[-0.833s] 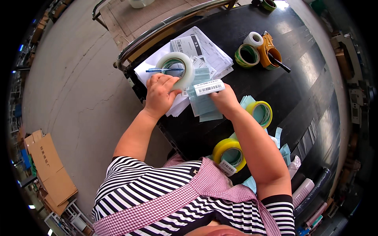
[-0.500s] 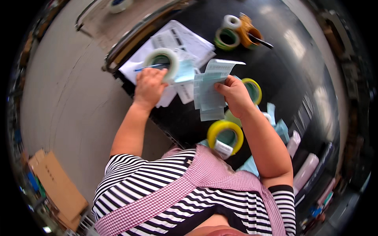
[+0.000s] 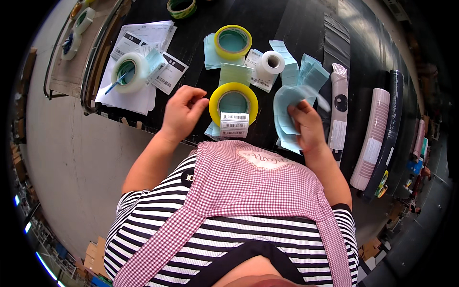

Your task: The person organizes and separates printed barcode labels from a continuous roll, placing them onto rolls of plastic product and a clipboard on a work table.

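My right hand (image 3: 308,125) is closed on a strip of pale blue label sheets (image 3: 285,112), whose upper end is smeared by motion. My left hand (image 3: 184,111) hovers at the table's near edge, fingers loosely bent, thumb and forefinger apart, nothing seen in it. Just right of it lies a yellow tape roll (image 3: 213,106) with a white barcode label strip (image 3: 234,125) across its near side. Farther back, a second yellow tape roll (image 3: 233,28) rests on pale blue sheets (image 3: 210,56). A small white roll (image 3: 273,62) stands on a printed label (image 3: 256,79).
At left, a clear tape roll (image 3: 138,71) with a blue pen (image 3: 119,81) in it sits on printed papers (image 3: 126,103). More blue label strips (image 3: 313,71) lie right of the white roll. Wrapped rolls (image 3: 370,138) line the right side. A cart (image 3: 71,79) adjoins the table's left.
My left hand has let go of the clear tape roll, now on the papers, and come toward the yellow roll. My right hand keeps the blue labels, now lower and nearer. The view has shifted.
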### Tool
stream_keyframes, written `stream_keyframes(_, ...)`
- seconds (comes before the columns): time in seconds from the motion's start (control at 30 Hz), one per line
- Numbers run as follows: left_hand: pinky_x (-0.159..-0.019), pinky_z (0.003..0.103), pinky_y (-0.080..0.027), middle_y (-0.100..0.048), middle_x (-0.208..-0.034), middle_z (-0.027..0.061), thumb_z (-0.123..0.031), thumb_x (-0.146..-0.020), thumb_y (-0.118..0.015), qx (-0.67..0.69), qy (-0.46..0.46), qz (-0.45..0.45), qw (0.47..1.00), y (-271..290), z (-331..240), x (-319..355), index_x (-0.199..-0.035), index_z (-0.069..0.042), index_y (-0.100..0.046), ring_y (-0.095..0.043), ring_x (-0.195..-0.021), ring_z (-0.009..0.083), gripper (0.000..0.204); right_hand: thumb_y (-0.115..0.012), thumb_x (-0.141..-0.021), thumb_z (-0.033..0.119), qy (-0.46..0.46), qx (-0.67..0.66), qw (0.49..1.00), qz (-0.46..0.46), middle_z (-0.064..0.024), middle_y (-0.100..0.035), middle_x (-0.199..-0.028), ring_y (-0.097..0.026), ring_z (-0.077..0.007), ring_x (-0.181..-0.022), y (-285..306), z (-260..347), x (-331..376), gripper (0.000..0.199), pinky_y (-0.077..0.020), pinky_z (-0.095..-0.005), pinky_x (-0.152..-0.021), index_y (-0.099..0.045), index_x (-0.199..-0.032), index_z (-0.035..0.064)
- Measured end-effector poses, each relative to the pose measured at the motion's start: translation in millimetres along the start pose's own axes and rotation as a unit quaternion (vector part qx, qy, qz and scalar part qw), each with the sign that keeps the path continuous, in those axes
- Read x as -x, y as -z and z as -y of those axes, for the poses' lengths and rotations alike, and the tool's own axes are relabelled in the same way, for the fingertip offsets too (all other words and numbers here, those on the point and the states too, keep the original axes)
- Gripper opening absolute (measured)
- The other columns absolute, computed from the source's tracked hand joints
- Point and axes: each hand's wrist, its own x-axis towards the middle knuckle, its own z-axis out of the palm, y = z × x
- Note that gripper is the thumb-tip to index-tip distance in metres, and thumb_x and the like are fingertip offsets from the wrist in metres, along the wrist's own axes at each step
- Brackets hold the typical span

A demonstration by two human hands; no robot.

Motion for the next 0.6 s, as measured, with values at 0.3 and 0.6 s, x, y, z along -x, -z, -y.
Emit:
stream_keyframes(0.3,-0.081,0.044,-0.053,-0.061,-0.109,0.0185,-0.030,-0.088,-0.067,-0.275,0.024,0.068,0.959,-43.4,-1.4,-17.8,-0.112,-0.002,-0.055,-0.062,-0.097,0.0385,0.039,-0.060,-0.091,-0.001,0.046,0.057,0.996,-0.049,-0.0100,-0.066,-0.111,-0.065,-0.0233,-0.102,4.8,-47.4,-47.9,0.026,-0.0537,-0.0366,-0.089,-0.064,-0.116,0.0008)
stream_keyframes(0.6,-0.078,0.046,-0.053,-0.059,-0.104,0.0183,-0.019,-0.089,-0.061,-0.205,-0.068,-0.011,0.976,-45.4,15.5,-0.5,-0.112,-0.001,-0.055,-0.062,-0.094,0.0393,0.029,-0.058,-0.095,0.008,-0.078,-0.137,0.977,0.140,-0.0084,-0.066,-0.110,-0.067,-0.0186,-0.099,-21.1,-35.9,-65.9,0.029,-0.0538,-0.0326,-0.085,-0.056,-0.124,0.0014)
